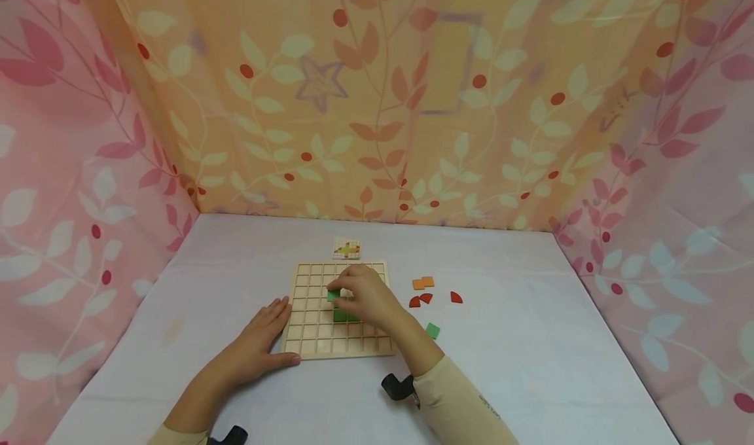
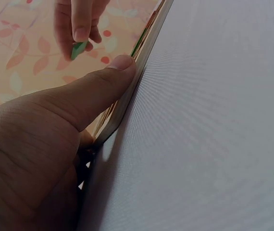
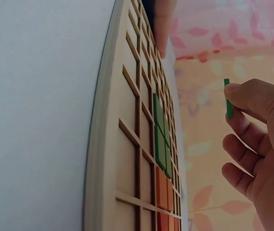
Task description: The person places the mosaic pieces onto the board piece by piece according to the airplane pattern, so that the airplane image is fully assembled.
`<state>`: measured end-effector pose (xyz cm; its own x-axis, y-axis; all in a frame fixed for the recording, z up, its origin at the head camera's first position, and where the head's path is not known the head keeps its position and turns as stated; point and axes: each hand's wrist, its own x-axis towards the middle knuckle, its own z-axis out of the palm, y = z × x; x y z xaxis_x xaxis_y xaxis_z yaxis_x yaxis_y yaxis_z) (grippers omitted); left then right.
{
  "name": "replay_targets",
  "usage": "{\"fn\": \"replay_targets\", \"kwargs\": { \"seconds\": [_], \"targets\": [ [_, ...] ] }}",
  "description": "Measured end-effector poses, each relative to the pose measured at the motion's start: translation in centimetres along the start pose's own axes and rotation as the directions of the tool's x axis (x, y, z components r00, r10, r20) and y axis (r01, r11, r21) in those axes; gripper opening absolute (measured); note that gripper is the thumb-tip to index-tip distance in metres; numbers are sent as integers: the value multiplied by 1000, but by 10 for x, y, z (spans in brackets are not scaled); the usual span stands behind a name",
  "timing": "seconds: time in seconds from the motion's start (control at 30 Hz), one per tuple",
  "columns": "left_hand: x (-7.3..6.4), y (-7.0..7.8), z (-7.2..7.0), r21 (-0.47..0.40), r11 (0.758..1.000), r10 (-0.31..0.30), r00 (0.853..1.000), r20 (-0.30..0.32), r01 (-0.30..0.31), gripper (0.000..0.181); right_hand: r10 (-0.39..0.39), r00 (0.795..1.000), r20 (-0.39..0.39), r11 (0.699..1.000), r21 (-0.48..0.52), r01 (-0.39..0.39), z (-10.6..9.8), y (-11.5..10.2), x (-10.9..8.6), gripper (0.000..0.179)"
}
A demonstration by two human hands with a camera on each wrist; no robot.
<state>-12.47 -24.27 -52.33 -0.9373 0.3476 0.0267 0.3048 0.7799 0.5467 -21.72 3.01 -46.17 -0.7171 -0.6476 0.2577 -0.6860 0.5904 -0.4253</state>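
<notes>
My right hand (image 1: 368,296) pinches a small green square tile (image 3: 228,98) between thumb and index finger, raised above a wooden grid board (image 1: 318,348). Green tiles (image 3: 161,144) lie in the board's cells, with orange tiles (image 3: 164,190) and red pieces (image 3: 163,222) beside them in the right wrist view. From the head, the hand and forearm cover part of that group. My left hand (image 1: 256,343) rests at the board's near left corner. Its straight fingers lie at the left edge, and its thumb (image 2: 101,89) touches the front edge.
Right of the board lie loose orange squares (image 1: 419,284), several red quarter-round pieces (image 1: 456,297) and a green square (image 1: 432,330). A small pattern card (image 1: 347,249) lies beyond the board. Patterned curtains (image 1: 377,105) surround the white table (image 1: 530,366) at the back and sides.
</notes>
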Motion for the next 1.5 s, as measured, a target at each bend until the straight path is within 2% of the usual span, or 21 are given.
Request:
{"fn": "replay_targets", "kwargs": {
  "seconds": [0.33,0.7,0.9,1.23,1.5],
  "targets": [
    [0,3,-4,12,1000,2,1000,-5,-2,110,-18,999,41,1000,5,18,18,5,12,26],
    [0,-1,0,19,1000,5,1000,-5,-5,110,57,991,118,998,-5,-57,31,12,23,27],
    [1,-2,0,26,1000,5,1000,3,-5,111,66,989,129,998,-26,-63,35,15,26,25],
    [2,-2,-1,24,1000,-4,1000,10,4,112,30,992,122,996,-90,-19,40,18,28,24],
    [2,-1,-1,24,1000,-3,1000,10,3,112,52,988,145,992,-123,-35,41,15,28,24]
  ]
}}
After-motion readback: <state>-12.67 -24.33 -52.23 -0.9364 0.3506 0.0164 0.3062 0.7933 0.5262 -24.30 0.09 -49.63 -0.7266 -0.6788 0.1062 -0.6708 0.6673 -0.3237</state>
